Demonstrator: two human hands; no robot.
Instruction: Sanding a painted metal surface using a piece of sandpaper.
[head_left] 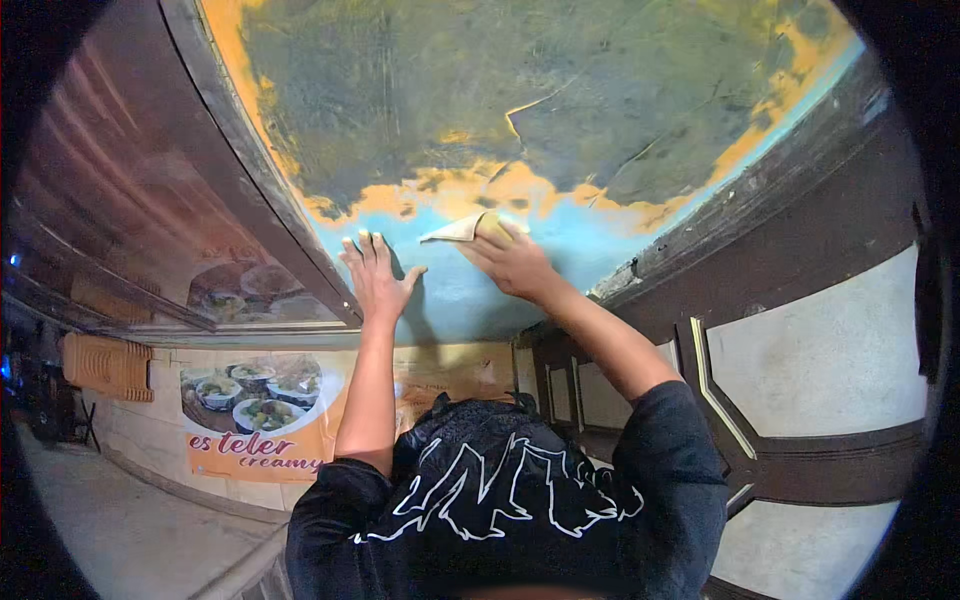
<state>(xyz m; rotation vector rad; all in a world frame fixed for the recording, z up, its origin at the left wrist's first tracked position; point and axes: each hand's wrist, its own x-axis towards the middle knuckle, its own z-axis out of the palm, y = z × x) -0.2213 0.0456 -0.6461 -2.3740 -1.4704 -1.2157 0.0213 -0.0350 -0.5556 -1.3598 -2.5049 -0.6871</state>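
A large panel (430,110) fills the upper middle, worn in patches of dark grey, orange and light blue. My left hand (378,287) lies flat on its light blue lower part, fingers spread, holding nothing. To the right of it, my right hand (520,270) presses a folded beige sheet of sandpaper (456,231) against the same blue strip. One pointed corner of the sheet sticks out toward my left hand, and a yellowish part shows at my fingertips. My palm hides the rest of the sheet.
Dark frame edges (700,215) border the panel on both sides. A printed banner (255,440) with food pictures hangs at lower left, near an orange-brown plastic stack (105,365). Dark-framed white panels (830,355) stand at right.
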